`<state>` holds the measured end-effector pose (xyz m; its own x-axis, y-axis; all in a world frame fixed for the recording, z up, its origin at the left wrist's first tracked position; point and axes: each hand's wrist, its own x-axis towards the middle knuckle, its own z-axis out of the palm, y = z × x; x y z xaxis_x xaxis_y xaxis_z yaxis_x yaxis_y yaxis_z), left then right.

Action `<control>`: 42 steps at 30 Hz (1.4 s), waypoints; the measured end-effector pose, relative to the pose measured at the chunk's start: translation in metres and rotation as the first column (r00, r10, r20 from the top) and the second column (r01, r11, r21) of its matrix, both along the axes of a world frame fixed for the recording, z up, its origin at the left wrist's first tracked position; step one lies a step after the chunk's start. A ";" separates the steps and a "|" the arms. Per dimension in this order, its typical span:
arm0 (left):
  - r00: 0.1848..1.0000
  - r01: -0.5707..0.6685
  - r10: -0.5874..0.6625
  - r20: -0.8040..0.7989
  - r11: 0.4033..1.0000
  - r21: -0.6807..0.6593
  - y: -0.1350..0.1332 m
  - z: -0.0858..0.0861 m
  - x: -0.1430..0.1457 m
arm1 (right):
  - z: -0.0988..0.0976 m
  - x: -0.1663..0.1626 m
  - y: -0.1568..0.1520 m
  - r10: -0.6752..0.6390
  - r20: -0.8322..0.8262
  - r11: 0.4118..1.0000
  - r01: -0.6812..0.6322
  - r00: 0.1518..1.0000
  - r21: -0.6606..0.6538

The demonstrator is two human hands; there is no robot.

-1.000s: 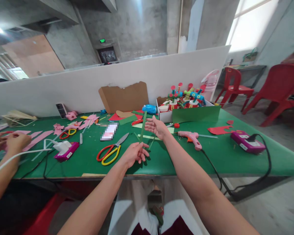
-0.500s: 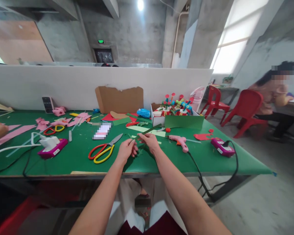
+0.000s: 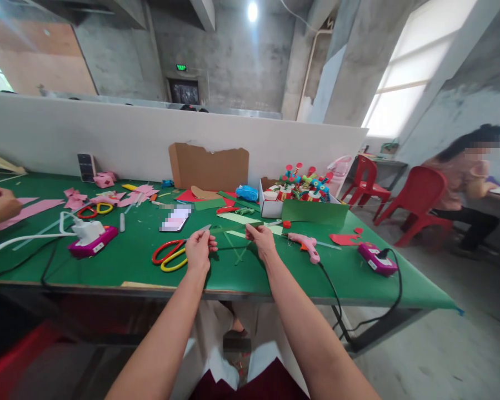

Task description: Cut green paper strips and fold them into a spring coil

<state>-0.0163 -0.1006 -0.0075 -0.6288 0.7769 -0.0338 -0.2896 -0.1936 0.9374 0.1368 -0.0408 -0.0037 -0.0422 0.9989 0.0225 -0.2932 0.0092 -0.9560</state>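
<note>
A narrow green paper strip [image 3: 230,228] stretches between my two hands, just above the table. My left hand [image 3: 200,251] pinches its left end with fingers closed. At the other end, my right hand [image 3: 260,239] grips the strip between thumb and fingers. Large scissors [image 3: 171,259] with one red and one yellow handle lie beside my left hand, which partly covers their blades. Below the held strip, thin green strips [image 3: 238,256] lie crossed on the table. To the right of my right hand rests a pink glue gun [image 3: 310,246].
Behind my hands stands a white box [image 3: 271,209] full of colourful spring figures. A phone [image 3: 176,218] and a purple power socket [image 3: 92,242] lie left; another purple socket [image 3: 378,260] sits right. A co-worker's hand [image 3: 0,208] shows at far left. Someone sits beyond the red chairs [image 3: 424,194].
My hands have drawn apart, the left one moving left towards the scissors, and the green strip now spans between them. The view has tilted slightly.
</note>
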 end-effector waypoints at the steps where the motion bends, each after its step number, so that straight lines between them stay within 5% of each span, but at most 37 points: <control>1: 1.000 -0.011 0.011 0.011 1.000 0.005 0.000 0.000 0.000 | 0.000 0.001 0.000 -0.015 0.001 1.000 0.015 1.000 0.003; 29: 0.996 -0.087 0.085 0.042 0.995 0.055 0.004 0.004 0.001 | -0.002 0.011 0.010 -0.173 -0.206 0.983 0.156 0.963 -0.094; 33: 0.983 0.016 -0.022 0.180 0.999 0.035 0.002 0.006 0.005 | 0.002 0.008 0.007 -0.048 -0.263 0.997 0.029 0.964 -0.078; 36: 0.948 0.118 -0.125 0.293 0.992 0.041 -0.002 0.006 0.012 | 0.001 0.001 0.001 0.148 -0.147 0.983 -0.161 0.978 -0.083; 42: 0.934 0.244 -0.249 0.256 0.968 0.055 -0.006 0.007 0.038 | -0.004 -0.006 -0.008 0.329 0.041 0.944 -0.329 0.944 0.016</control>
